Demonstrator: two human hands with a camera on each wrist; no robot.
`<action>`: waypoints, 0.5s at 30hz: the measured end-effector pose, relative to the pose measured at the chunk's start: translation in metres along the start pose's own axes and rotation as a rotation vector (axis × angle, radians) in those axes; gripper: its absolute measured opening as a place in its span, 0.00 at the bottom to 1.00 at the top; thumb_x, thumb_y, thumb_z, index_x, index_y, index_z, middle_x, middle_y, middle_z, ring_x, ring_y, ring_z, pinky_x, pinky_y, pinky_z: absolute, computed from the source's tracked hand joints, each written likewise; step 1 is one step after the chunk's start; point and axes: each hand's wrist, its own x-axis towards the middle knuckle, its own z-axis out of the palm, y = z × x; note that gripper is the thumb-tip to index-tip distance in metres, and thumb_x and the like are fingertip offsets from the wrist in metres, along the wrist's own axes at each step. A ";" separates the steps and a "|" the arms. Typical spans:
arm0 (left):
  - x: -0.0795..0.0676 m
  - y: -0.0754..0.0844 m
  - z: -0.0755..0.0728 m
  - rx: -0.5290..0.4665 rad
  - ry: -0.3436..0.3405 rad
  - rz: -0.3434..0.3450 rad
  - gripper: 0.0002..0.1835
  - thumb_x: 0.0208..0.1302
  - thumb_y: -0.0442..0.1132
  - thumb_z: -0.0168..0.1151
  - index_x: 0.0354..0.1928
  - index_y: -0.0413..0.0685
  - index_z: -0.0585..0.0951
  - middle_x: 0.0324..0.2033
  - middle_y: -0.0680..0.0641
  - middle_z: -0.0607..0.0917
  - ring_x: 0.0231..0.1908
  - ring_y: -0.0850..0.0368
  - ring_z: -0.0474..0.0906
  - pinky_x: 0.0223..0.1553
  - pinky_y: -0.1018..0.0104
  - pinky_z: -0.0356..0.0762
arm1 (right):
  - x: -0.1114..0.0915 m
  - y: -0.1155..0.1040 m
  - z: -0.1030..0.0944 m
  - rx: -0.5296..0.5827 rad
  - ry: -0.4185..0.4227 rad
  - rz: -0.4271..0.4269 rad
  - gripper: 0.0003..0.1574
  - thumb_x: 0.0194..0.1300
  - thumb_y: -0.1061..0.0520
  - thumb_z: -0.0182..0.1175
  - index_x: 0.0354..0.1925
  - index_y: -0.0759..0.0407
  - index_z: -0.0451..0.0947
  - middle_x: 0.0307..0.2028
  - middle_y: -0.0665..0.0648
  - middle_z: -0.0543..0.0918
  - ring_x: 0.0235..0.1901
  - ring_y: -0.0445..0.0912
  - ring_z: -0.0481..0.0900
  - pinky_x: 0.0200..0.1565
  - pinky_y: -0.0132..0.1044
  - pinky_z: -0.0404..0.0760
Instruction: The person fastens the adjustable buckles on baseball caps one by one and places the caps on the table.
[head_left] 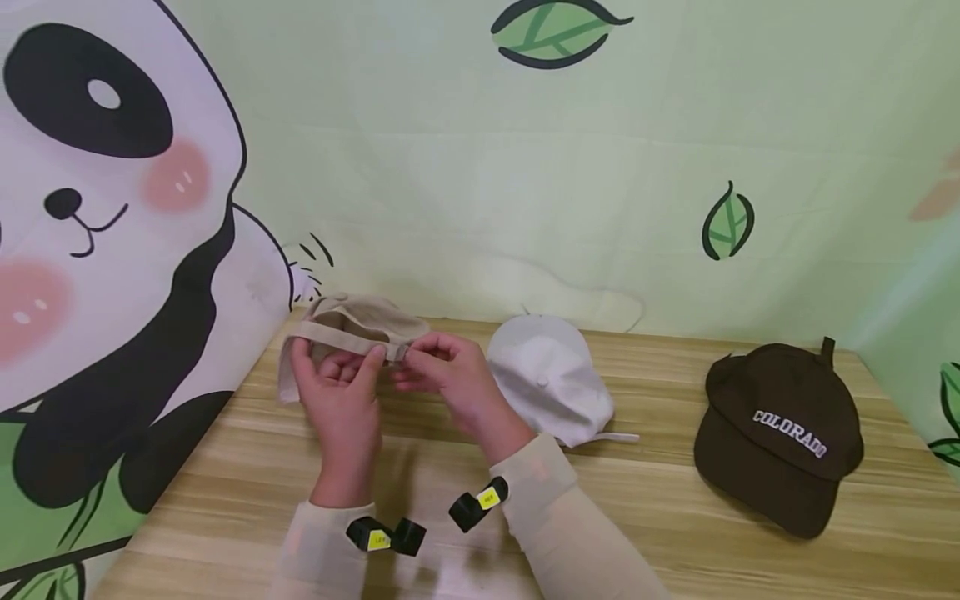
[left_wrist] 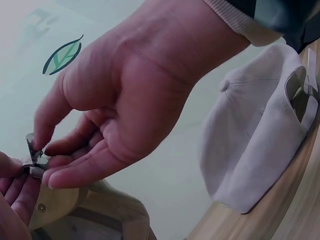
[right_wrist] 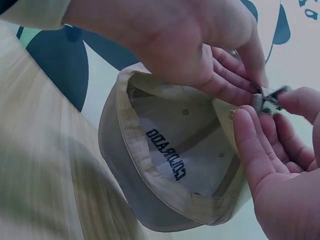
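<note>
The strap [head_left: 337,337] of the beige cap [head_left: 392,312] is pinched by the fingers of the left hand [head_left: 341,404], its metal clasp [left_wrist: 32,145], partly hidden, by those of the right hand [head_left: 463,382].

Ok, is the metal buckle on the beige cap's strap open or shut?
Open, it seems: in the left wrist view, the metal buckle has its flap raised beside the right hand.
</note>
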 end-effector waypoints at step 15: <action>-0.004 -0.003 0.002 0.051 -0.041 -0.022 0.39 0.53 0.28 0.72 0.64 0.55 0.63 0.30 0.52 0.81 0.30 0.61 0.81 0.37 0.73 0.82 | 0.000 -0.006 -0.007 -0.082 0.041 0.049 0.06 0.61 0.68 0.53 0.28 0.63 0.73 0.22 0.53 0.76 0.19 0.41 0.78 0.27 0.32 0.84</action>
